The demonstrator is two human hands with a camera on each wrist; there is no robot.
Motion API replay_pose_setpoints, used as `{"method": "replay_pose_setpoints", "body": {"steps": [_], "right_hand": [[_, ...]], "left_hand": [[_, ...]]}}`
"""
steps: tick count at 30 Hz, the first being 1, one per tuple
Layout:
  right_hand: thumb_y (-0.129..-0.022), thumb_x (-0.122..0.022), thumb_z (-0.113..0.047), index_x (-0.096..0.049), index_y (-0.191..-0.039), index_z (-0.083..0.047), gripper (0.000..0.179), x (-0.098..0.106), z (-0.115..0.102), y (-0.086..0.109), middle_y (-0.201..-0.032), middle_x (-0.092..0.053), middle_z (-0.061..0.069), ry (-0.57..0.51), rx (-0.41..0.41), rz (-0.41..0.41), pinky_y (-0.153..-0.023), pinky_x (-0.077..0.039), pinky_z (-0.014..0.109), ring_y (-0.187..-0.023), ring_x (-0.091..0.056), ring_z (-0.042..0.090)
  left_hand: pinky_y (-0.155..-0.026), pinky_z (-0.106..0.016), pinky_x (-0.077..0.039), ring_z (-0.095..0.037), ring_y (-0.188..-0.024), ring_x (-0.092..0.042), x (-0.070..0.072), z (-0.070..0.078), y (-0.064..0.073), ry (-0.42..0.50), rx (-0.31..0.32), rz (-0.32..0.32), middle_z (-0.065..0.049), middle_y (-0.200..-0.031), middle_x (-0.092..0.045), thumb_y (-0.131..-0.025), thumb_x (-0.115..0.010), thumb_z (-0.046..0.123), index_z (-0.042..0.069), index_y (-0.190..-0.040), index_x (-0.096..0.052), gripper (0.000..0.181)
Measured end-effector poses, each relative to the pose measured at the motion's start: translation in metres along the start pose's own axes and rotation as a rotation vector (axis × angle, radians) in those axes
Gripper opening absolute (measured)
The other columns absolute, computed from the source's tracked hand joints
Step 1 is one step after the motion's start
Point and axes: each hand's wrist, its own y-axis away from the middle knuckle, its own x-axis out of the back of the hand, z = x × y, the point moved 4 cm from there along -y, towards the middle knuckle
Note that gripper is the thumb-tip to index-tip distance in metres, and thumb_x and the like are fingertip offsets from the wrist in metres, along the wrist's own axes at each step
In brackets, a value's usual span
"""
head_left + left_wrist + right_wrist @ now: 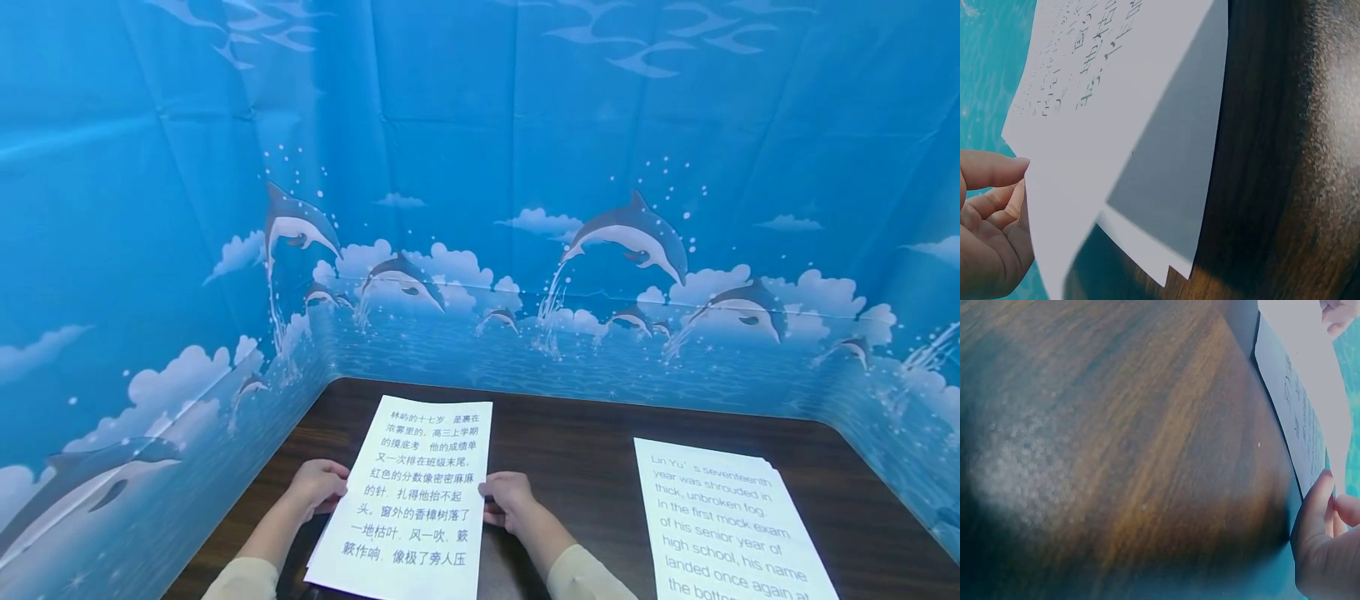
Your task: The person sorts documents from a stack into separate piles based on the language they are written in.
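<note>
A white sheet of paper (420, 492) printed with Chinese characters is held between two hands, above dark wood. My left hand (318, 486) pinches its left edge with thumb and fingers. At the right edge my right hand (510, 498) pinches it the same way. In the left wrist view, the left hand (994, 225) grips the raised sheet (1079, 150), and more paper (1166, 181) lies below it in shadow. In the right wrist view, the right hand (1329, 550) holds the edge beside a printed sheet (1285, 394).
To the right lies a stack of paper (727, 525) with English print, cut off by the frame's bottom. A dark wooden table (570, 425) carries both stacks. Blue curtain walls (480, 167) with dolphins and clouds enclose the table at the back and sides.
</note>
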Motion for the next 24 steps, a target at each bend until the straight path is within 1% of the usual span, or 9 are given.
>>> {"method": "replay_pose_setpoints", "body": {"steps": [9,13,18,24], "right_hand": [[-0.077,-0.054,0.003,-0.057,-0.093,0.003,0.016,-0.0004,0.0016,-0.0009,-0.069,-0.056,0.013,0.015,-0.005,-0.007,-0.047,-0.048,0.024,-0.054,-0.054,0.017],[-0.077,-0.054,0.003,-0.056,-0.094,0.004,0.017,-0.0001,0.0011,-0.0024,-0.071,-0.056,0.013,0.014,-0.006,-0.007,-0.050,-0.049,0.026,-0.055,-0.055,0.018],[-0.077,-0.053,0.003,-0.056,-0.095,0.005,0.018,-0.0004,0.0011,-0.0008,-0.070,-0.057,0.013,0.014,0.000,-0.017,-0.050,-0.049,0.027,-0.055,-0.056,0.019],[-0.079,-0.053,0.002,-0.055,-0.094,0.005,0.016,-0.0002,0.0010,-0.0001,-0.073,-0.058,0.014,0.018,-0.007,-0.026,-0.051,-0.049,0.026,-0.056,-0.057,0.018]], "left_hand": [[-0.054,-0.033,-0.047,-0.024,-0.063,-0.053,-0.0029,-0.0068,-0.0043,0.004,0.032,0.022,-0.016,-0.078,-0.054,-0.074,-0.052,-0.007,-0.010,-0.096,-0.052,0.023],[-0.053,-0.031,-0.047,-0.023,-0.063,-0.054,-0.0043,-0.0067,-0.0058,0.002,0.032,0.029,-0.016,-0.078,-0.054,-0.073,-0.052,-0.008,-0.011,-0.097,-0.052,0.024],[-0.050,-0.030,-0.046,-0.023,-0.062,-0.054,-0.0052,-0.0053,-0.0037,-0.003,0.020,0.021,-0.016,-0.076,-0.054,-0.072,-0.052,-0.008,-0.012,-0.096,-0.052,0.024],[-0.048,-0.027,-0.045,-0.023,-0.063,-0.054,-0.0046,-0.0071,-0.0043,-0.008,0.029,0.029,-0.017,-0.077,-0.054,-0.073,-0.051,-0.009,-0.012,-0.095,-0.052,0.023]]}}
